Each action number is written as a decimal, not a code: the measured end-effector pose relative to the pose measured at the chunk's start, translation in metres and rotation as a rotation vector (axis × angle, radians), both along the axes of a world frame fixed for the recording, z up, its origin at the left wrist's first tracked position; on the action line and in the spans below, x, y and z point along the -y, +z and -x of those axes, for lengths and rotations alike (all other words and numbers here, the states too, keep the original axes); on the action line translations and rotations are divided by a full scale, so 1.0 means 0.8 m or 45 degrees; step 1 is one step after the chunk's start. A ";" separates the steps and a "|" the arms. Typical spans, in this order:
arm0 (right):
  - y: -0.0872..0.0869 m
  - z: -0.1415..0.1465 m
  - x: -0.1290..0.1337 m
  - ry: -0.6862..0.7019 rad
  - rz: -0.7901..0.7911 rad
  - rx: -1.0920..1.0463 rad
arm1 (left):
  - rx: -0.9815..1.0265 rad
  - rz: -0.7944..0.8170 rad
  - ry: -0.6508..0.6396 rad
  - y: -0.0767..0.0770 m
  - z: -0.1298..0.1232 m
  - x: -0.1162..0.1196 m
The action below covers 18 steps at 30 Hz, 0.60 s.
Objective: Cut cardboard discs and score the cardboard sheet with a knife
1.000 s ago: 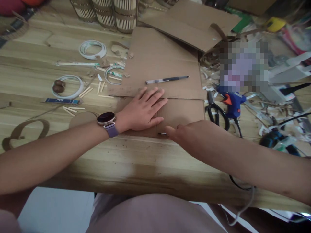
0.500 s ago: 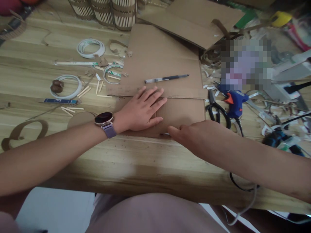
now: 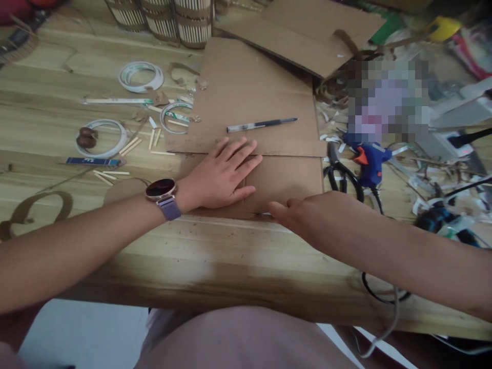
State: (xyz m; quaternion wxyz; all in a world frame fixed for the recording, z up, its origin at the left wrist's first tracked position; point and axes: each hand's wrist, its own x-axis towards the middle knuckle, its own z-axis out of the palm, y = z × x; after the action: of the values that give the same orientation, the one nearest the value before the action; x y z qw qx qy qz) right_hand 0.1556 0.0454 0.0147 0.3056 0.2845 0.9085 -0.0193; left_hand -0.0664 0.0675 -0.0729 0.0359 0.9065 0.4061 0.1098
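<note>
My left hand (image 3: pixel 223 177) lies flat with fingers spread on a brown cardboard sheet (image 3: pixel 290 177), pressing it to the table. Its fingertips reach the edge of a second cardboard piece (image 3: pixel 253 92), which overlaps the first. At the near edge of the sheet, my right hand (image 3: pixel 303 218) is closed, index finger pointing left along that edge. A tiny pale sliver shows by its fingertip; what the fingers hold, if anything, is hidden beneath the hand. Just beyond my left hand, a capped black pen (image 3: pixel 263 124) rests on the upper cardboard.
Tape rolls (image 3: pixel 141 77) and short wooden sticks (image 3: pixel 130 146) lie at left. A blue glue gun (image 3: pixel 371 164) with a black cable stands at right among paper scraps. Another cardboard sheet (image 3: pixel 307 31) and a stick-sided holder (image 3: pixel 192 23) are at the back.
The view has shifted slightly, moving most things a little to the left. My right hand sits a touch farther right along the cardboard's near edge; my left hand stays pressed in place.
</note>
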 end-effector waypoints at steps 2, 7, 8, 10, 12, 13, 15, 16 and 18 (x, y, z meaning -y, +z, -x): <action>0.001 -0.001 0.000 -0.004 0.007 0.014 | -0.011 -0.005 -0.002 0.000 0.000 0.000; 0.003 -0.006 -0.001 -0.045 0.016 0.060 | 0.003 -0.020 -0.006 -0.002 0.001 0.000; 0.004 -0.007 -0.001 -0.046 0.022 0.074 | 0.013 -0.019 -0.007 -0.002 0.001 0.000; 0.005 -0.008 0.000 -0.040 0.029 0.102 | 0.028 -0.012 -0.005 -0.002 0.001 0.000; 0.006 -0.008 0.002 -0.026 0.018 0.116 | 0.028 -0.002 -0.003 -0.001 0.001 0.000; 0.006 -0.008 0.002 -0.017 0.005 0.111 | 0.025 0.002 -0.002 -0.001 0.001 0.000; 0.003 -0.011 0.000 0.002 -0.022 0.061 | 0.025 0.005 -0.003 -0.001 0.001 0.000; 0.000 -0.014 -0.002 0.014 -0.032 0.016 | 0.031 0.004 -0.003 -0.002 0.001 0.000; -0.006 -0.022 -0.007 0.040 -0.031 -0.096 | 0.049 -0.004 0.001 -0.002 0.000 0.000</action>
State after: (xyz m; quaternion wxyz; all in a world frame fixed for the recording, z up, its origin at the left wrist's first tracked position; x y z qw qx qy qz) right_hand 0.1729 0.0511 0.0098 0.2680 0.2728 0.9239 -0.0142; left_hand -0.0663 0.0674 -0.0745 0.0423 0.9041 0.4055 0.1280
